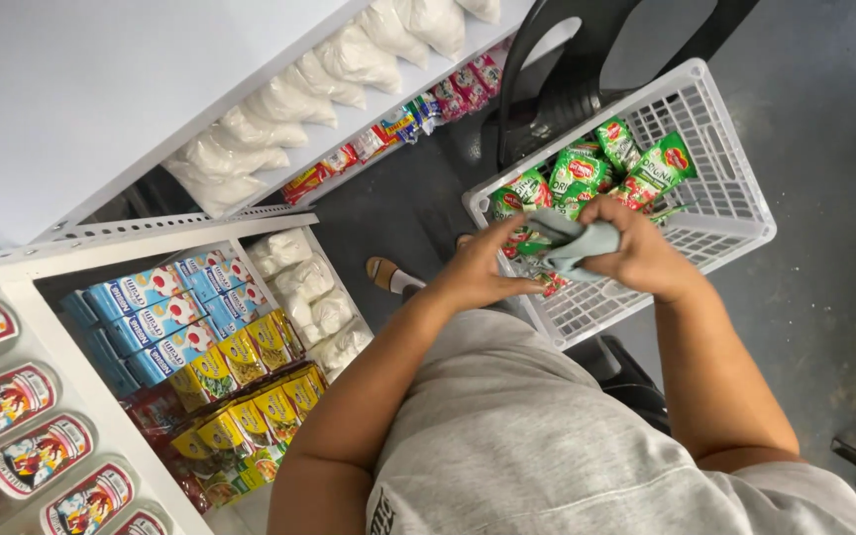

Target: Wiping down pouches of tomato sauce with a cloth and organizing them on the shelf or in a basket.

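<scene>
1. Currently, a pale grey-blue cloth (579,246) is gripped by both hands above the white plastic basket (735,213): the right hand (636,253) is clenched around one end, and the left hand (482,267) pinches the other end with its fingertips.
2. Green sauce pouches (587,173) are heaped in the far half of the basket, directly under the cloth; a pouch could be snagged and dragged out if the cloth is lowered among them.
3. The basket is perched on a dark chair (567,89), so it could probably be tipped by a downward press on its near rim.
4. The cloth could be dropped onto the grey floor (824,89), since the left pinch looks light.
5. Blue cartons (165,317) and yellow packs (250,381) are shelved well apart at the left and seem safe from the elbow.
</scene>
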